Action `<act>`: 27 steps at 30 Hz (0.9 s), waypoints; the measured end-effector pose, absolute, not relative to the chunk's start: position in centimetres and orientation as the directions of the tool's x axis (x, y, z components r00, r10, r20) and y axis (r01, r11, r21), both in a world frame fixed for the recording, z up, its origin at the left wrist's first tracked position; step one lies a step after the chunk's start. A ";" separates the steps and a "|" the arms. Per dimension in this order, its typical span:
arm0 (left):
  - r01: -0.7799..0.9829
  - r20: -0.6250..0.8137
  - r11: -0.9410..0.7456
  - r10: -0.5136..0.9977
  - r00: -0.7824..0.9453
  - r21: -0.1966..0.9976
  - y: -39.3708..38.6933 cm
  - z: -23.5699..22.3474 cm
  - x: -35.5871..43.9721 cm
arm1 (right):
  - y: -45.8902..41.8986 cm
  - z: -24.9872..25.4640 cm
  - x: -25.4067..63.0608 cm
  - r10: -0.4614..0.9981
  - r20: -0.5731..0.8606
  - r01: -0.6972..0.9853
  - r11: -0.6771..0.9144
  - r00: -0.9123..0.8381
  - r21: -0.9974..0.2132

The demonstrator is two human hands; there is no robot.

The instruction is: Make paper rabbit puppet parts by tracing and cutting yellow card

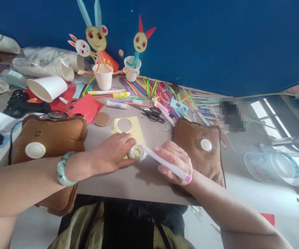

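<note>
My left hand (118,150), with a jade-coloured bangle at the wrist, is closed on a small round white ring (137,152) with a pale yellow centre; its exact kind is unclear. My right hand (175,162) grips a white marker (167,166) with a pink end. The marker's other end reaches the ring's right side; whether they touch, I cannot tell. Under and beyond my left hand lies a yellow sheet (136,129) with a round hole cut in it. A brown cardboard disc (102,119) rests to its left, and black scissors (154,114) lie just behind.
Brown cushions (53,133) flank the work spot, the right one (193,145) under my forearm. Paper cups (103,77) with rabbit-faced figures stand at the back. Coloured sticks (162,91) and pens are strewn behind. Red paper (87,107) and stacked cups (45,67) sit left.
</note>
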State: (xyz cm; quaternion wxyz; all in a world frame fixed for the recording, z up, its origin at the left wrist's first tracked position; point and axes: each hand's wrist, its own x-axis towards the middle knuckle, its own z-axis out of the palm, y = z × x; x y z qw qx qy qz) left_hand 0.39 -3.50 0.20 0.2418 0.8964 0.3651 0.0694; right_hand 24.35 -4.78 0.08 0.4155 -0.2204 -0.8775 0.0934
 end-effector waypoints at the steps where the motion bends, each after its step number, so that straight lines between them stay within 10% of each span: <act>1: 0.623 -0.055 -0.615 0.689 0.723 0.483 -3.5 0.2 0.4 | -4.8 0.2 24.4 0.443 0.689 0.303 0.896 -0.574 -0.325; 27: 0.618 0.048 -0.669 0.694 0.719 0.413 -3.5 -0.7 0.6 | -4.7 -1.0 23.1 0.455 0.563 0.362 0.890 -0.689 -0.276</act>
